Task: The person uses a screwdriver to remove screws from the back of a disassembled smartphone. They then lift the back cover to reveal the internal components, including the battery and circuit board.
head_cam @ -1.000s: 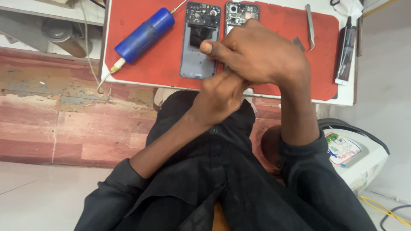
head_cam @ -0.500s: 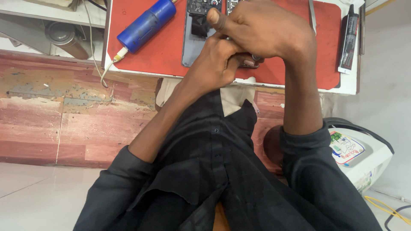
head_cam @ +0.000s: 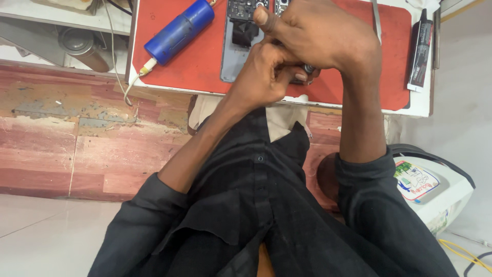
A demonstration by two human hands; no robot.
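My hands meet over the near edge of the red work mat (head_cam: 205, 61), and the opened phone (head_cam: 237, 48) lies just beyond them, its back cover off and its dark inner parts facing up. My left hand (head_cam: 266, 77) covers the lower right corner of the phone; my right hand (head_cam: 320, 38) arches over the left one and hides most of the phone's right side, together with a second opened device at the top edge of the view.

Between the two hands a small round metal part (head_cam: 309, 68) shows, pinched at the tips of my fingers; what it belongs to is hidden under my palms.

To the left of the phone a blue cylindrical tool (head_cam: 179, 32) lies slantwise on the mat, its white tip pointing towards the near left corner, where a thin cable hangs off the table. At the right edge of the mat lies a black tube of adhesive (head_cam: 420, 48), well apart from my hands, and a slim metal tool (head_cam: 376, 20) lies above my right wrist. A white appliance (head_cam: 435, 190) stands on the floor by my right elbow.

My left fingers are curled tightly together into a near fist. My right fingers are closed down over the left hand, the thumb (head_cam: 264, 18) stretched out over the phone.
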